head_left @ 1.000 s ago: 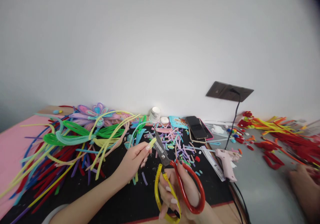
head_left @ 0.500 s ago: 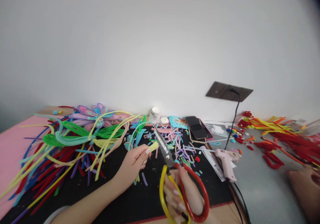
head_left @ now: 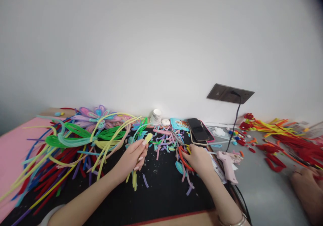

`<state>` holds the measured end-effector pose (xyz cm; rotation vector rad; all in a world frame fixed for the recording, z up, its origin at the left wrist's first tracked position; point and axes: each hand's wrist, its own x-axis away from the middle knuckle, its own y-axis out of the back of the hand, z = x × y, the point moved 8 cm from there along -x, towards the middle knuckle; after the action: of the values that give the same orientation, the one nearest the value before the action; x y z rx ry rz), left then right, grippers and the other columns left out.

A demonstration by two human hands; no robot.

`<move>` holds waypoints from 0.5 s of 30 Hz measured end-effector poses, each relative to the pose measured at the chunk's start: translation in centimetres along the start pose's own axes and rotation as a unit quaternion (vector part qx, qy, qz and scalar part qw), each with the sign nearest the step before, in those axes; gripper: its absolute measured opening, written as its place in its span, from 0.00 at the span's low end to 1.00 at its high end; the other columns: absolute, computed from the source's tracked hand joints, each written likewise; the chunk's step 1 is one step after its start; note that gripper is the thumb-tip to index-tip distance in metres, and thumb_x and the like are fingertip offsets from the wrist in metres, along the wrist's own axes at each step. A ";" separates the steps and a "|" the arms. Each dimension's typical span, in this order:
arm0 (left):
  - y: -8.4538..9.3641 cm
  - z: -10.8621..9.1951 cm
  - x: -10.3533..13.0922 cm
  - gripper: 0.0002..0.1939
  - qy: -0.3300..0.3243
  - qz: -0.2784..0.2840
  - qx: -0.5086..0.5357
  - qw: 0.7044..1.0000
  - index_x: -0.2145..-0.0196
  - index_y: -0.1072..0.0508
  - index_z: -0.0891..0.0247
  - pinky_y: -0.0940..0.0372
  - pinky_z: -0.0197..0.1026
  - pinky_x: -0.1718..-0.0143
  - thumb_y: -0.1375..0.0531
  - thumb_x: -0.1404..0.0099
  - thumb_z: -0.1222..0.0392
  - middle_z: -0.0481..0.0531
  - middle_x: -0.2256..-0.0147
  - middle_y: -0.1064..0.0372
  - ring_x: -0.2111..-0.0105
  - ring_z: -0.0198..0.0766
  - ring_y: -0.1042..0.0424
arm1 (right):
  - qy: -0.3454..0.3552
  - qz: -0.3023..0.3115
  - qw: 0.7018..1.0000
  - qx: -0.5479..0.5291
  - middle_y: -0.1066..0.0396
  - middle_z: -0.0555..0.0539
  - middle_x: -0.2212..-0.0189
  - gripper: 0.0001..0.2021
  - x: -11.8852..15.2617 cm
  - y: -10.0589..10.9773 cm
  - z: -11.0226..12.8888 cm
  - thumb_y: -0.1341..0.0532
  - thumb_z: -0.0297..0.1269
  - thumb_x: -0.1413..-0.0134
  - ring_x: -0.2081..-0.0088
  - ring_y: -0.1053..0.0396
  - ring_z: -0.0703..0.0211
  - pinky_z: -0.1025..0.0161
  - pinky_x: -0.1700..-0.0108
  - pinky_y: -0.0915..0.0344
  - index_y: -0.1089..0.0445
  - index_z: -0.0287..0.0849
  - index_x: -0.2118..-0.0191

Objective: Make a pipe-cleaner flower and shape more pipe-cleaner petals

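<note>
My left hand (head_left: 133,158) is closed around pale yellow pipe cleaners (head_left: 148,138). A folded end sticks out above the thumb, and yellow tails hang below the fist. Over on the right, my right hand (head_left: 199,158) has its fingers on the scissors (head_left: 182,158), which lie low over the black mat with the blades pointing away toward the wall. One handle is red; the yellow one is mostly hidden under my fingers. Cut pipe cleaner scraps (head_left: 164,141) surround the blades, and a light blue piece (head_left: 179,167) lies beside the red handle.
Long pipe cleaners (head_left: 58,172) in many colours and a pastel flower (head_left: 98,116) spread leftward. By the wall stand a paper cup (head_left: 156,117) and a phone (head_left: 198,130). A pink glue gun (head_left: 228,165) lies right, its cord rising. Another person's hand (head_left: 306,189) is far right.
The scissors went from upright in front of me down onto the scraps, with my right hand now over the handles. My left hand moved slightly left and up, still holding the yellow pipe cleaners.
</note>
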<state>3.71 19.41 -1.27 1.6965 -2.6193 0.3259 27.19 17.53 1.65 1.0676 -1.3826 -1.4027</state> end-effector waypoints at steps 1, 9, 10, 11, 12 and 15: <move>0.4 -0.1 -0.1 0.17 0.012 0.002 -0.038 0.999 0.72 0.43 0.61 0.51 0.29 0.89 0.53 0.36 0.45 0.36 0.83 0.51 0.91 0.23 0.53 | 0.003 0.010 1.000 0.006 0.28 0.39 0.72 0.14 -0.3 -0.5 0.0 0.44 0.46 0.48 0.67 0.29 0.49 0.63 0.72 0.48 0.33 0.39 0.70; 6.1 -1.4 1.4 0.12 0.098 -0.049 -0.354 0.929 0.72 0.46 0.59 0.44 0.33 0.88 0.56 0.38 0.49 0.39 0.88 0.44 0.89 0.35 0.37 | 0.035 -0.072 0.990 -0.114 0.27 0.42 0.68 0.09 -0.4 2.3 -0.4 0.46 0.39 0.45 0.66 0.30 0.54 0.64 0.67 0.44 0.33 0.40 0.70; 6.4 -1.0 1.7 0.12 0.117 -0.043 -0.372 0.920 0.70 0.44 0.59 0.44 0.34 0.88 0.56 0.38 0.48 0.40 0.88 0.43 0.89 0.37 0.36 | 0.045 -0.085 0.986 -0.140 0.27 0.43 0.67 0.09 -0.2 2.9 0.2 0.47 0.37 0.45 0.66 0.30 0.55 0.65 0.67 0.44 0.32 0.40 0.69; 6.6 -0.5 2.1 0.13 0.129 -0.036 -0.384 0.914 0.66 0.43 0.60 0.44 0.34 0.88 0.56 0.39 0.48 0.41 0.88 0.42 0.88 0.39 0.35 | 0.058 -0.090 0.980 -0.170 0.27 0.44 0.67 0.08 0.2 3.2 1.1 0.47 0.36 0.45 0.67 0.30 0.57 0.65 0.67 0.43 0.32 0.40 0.68; 6.7 -0.1 2.3 0.16 0.132 -0.030 -0.391 0.911 0.62 0.42 0.62 0.43 0.35 0.88 0.56 0.39 0.48 0.42 0.89 0.42 0.88 0.41 0.34 | 0.088 -0.076 0.973 -0.199 0.27 0.45 0.69 0.09 0.7 3.3 2.7 0.48 0.35 0.45 0.68 0.31 0.58 0.65 0.66 0.43 0.31 0.40 0.67; 7.0 0.6 2.4 0.28 0.111 -0.032 -0.400 0.909 0.47 0.48 0.70 0.42 0.36 0.86 0.57 0.38 0.48 0.44 0.90 0.40 0.87 0.44 0.33 | 0.192 0.029 0.951 -0.242 0.28 0.48 0.77 0.09 2.9 1.6 9.3 0.47 0.37 0.45 0.75 0.32 0.60 0.67 0.72 0.44 0.31 0.41 0.68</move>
<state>-3.58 19.95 -2.75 1.3351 -2.0644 -0.4729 17.43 17.06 3.40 0.8986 -0.7303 -1.3111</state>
